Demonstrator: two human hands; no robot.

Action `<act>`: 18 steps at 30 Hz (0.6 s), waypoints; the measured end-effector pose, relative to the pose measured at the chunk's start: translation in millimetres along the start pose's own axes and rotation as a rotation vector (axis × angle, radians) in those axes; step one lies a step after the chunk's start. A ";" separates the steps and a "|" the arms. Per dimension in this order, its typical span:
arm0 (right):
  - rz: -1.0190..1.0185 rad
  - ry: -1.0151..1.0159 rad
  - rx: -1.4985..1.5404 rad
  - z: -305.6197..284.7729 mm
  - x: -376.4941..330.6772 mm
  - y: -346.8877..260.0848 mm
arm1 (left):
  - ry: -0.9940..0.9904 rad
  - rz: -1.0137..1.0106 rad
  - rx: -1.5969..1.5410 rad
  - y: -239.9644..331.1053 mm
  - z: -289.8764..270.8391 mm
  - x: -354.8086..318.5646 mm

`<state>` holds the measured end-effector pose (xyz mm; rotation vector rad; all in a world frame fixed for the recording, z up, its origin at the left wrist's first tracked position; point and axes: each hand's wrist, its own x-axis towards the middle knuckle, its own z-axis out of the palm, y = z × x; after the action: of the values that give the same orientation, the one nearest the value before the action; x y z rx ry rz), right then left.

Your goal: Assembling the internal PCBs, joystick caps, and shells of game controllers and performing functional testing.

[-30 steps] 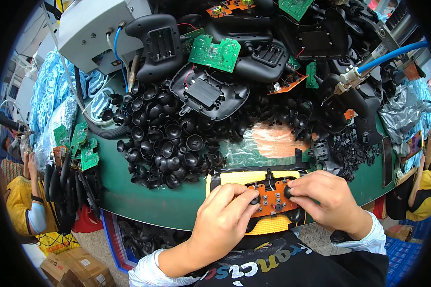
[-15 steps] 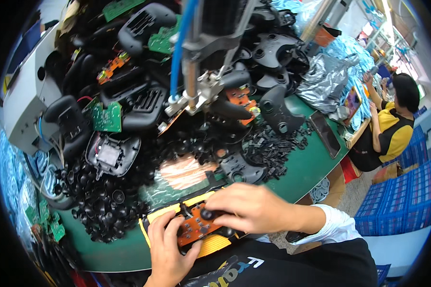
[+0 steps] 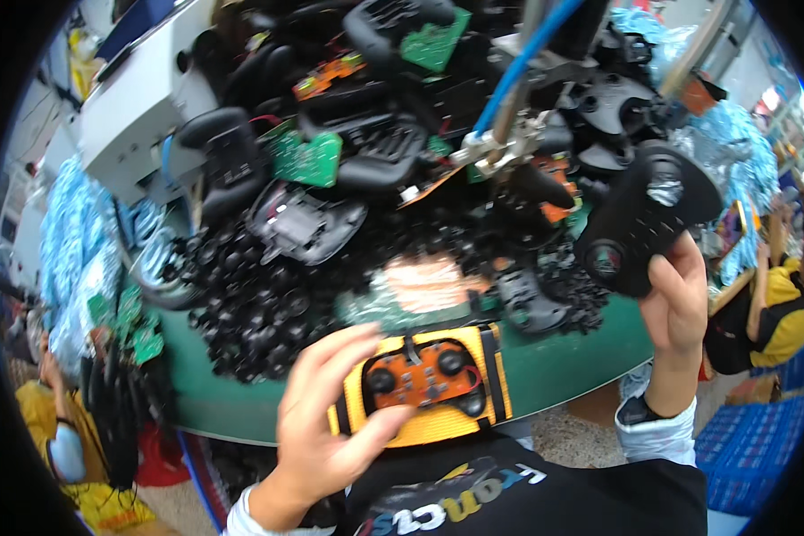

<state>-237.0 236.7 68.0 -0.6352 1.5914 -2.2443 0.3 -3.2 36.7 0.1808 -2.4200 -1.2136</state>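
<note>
An orange circuit board (image 3: 427,376) with two black thumbsticks lies in a yellow jig (image 3: 429,420) at the near edge of the green bench (image 3: 563,357). My left hand (image 3: 326,420) rests at the jig's left side, fingers spread and touching its edge, holding nothing. My right hand (image 3: 674,299) is raised at the right and grips a black gamepad shell (image 3: 645,219) from below, above the bench.
Heaps of black thumbstick caps (image 3: 241,304), black shells (image 3: 308,223) and green circuit boards (image 3: 305,159) cover the bench. A screwdriver on a blue hose (image 3: 514,98) hangs over the middle. A grey machine (image 3: 143,125) stands back left. A person in yellow (image 3: 777,313) sits at the right.
My right hand has left the orange board and lifted a black gamepad shell from the pile at the right. My left hand has let go of the board and opened beside the jig.
</note>
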 end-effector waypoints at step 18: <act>-0.419 -0.736 -0.844 92.5 -15.0 30.8 | -0.182 -0.645 -1.022 3.2 -22.0 -3.1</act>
<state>-175.6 159.6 62.5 -1.8779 2.0126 -1.1422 12.7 -16.4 49.9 0.5591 -1.5803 -2.6601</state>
